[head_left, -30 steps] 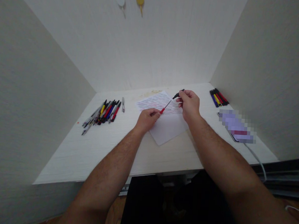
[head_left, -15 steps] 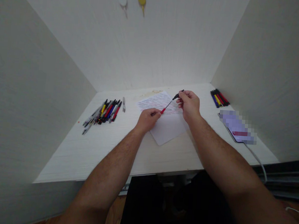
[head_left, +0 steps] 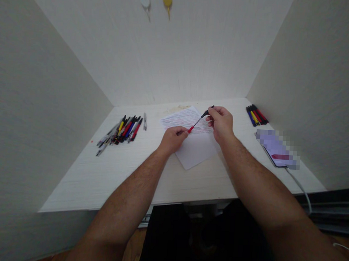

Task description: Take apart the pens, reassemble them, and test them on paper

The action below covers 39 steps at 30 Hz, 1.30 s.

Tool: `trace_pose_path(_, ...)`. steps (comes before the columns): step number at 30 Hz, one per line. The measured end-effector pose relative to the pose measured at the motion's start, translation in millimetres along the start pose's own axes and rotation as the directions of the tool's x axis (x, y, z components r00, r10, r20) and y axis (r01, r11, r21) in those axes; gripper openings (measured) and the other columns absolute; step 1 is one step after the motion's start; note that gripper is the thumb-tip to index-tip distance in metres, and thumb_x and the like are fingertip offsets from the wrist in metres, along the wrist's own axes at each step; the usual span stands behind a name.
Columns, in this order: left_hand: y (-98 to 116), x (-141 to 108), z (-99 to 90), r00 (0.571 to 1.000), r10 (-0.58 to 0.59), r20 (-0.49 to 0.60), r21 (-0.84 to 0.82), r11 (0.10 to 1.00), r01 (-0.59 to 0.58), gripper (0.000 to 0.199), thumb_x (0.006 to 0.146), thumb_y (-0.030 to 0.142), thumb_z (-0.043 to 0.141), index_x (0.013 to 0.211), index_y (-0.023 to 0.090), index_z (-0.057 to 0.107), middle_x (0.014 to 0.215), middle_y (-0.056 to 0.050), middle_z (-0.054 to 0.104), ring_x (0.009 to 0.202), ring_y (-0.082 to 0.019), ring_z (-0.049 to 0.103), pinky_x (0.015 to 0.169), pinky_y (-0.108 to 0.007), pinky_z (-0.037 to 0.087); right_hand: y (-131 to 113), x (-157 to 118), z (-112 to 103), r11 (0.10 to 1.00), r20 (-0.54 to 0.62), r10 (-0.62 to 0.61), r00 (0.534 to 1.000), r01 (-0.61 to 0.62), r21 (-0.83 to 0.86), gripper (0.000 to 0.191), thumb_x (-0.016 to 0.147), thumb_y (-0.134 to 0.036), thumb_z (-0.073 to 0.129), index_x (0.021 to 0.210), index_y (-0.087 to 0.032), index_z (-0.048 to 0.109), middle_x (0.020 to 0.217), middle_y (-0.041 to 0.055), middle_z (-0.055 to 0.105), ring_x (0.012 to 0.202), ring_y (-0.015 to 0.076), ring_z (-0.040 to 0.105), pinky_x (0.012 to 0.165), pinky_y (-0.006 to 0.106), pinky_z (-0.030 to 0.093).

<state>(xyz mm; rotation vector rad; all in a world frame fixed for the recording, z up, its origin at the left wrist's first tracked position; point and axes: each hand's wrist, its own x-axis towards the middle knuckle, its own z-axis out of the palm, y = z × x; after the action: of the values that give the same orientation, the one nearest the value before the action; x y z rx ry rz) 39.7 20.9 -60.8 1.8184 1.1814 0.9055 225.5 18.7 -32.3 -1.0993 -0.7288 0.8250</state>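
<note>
My left hand (head_left: 174, 139) pinches a red pen barrel (head_left: 190, 129), its lower part hidden by the fingers. Up and to the right, my right hand (head_left: 221, 120) is closed on the black top part (head_left: 205, 113) of a pen. A thin, dark refill (head_left: 196, 122) runs between the black part and the red barrel, its lower end at or inside the barrel's mouth. Both hands are above a sheet of paper (head_left: 195, 149), whose far half is covered with scribbled lines.
On the left of the table (head_left: 124, 182) lies a pile of pens (head_left: 122, 131), with a clear pen piece (head_left: 145, 121) beside it. Several assembled-looking pens (head_left: 256, 115) lie in a row at the right wall. Nearer is a phone (head_left: 276, 149) with a white cable (head_left: 301, 186).
Both hands keep their grip on the pen parts, nearly still. The whole view has shifted very slightly.
</note>
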Motion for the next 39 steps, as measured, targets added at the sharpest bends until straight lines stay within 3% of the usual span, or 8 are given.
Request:
trace_pose_path(14,9.4,-2.1,-0.5,0.999,0.048,0.008,0.045,0.998,-0.048,0.022,0.079,0.028,0.058,0.084,0.014,0.074,0.061,0.0,0.061,0.061,-0.012,0.052,0.06,-0.024,0.04,9.9,-8.0,2.6,0.999,0.122,-0.01,0.992,0.016,-0.046,0.017,0.067,-0.023,0.069,0.082,-0.018,0.062,0.075,-0.0017,0.066,0.051,0.0071,0.057,0.037,0.016,0.036)
trace_pose_path(22,9.3,-1.9,-1.4,0.997,0.083,0.003,0.062,0.995,-0.083,0.022,0.079,0.026,0.058,0.084,0.014,0.075,0.064,-0.001,0.063,0.063,-0.012,0.053,0.063,-0.025,0.041,7.8,-15.2,3.8,0.998,0.196,0.052,0.979,-0.042,-0.056,0.016,0.066,-0.025,0.07,0.078,-0.017,0.062,0.071,-0.0002,0.067,0.053,0.0091,0.061,0.038,0.016,0.039)
trace_pose_path(29,8.3,-2.4,-0.3,0.997,0.079,-0.011,0.022,0.997,-0.078,0.02,0.08,0.024,0.057,0.081,0.013,0.074,0.064,0.0,0.062,0.061,-0.011,0.052,0.061,-0.024,0.04,11.8,-13.5,4.0,0.997,0.205,0.046,0.978,-0.031,-0.074,0.022,0.068,-0.033,0.073,0.078,-0.018,0.061,0.069,-0.0002,0.067,0.054,0.0101,0.062,0.038,0.017,0.04)
trace_pose_path(39,4.0,-0.6,0.4,0.996,0.092,0.003,0.077,0.993,-0.092,0.021,0.08,0.024,0.056,0.083,0.014,0.074,0.065,0.0,0.063,0.063,-0.012,0.053,0.061,-0.024,0.041,13.0,-16.4,3.3,0.998,0.2,0.041,0.979,-0.03,-0.058,0.019,0.067,-0.029,0.074,0.076,-0.017,0.063,0.067,-0.0001,0.066,0.051,0.0092,0.06,0.037,0.017,0.04)
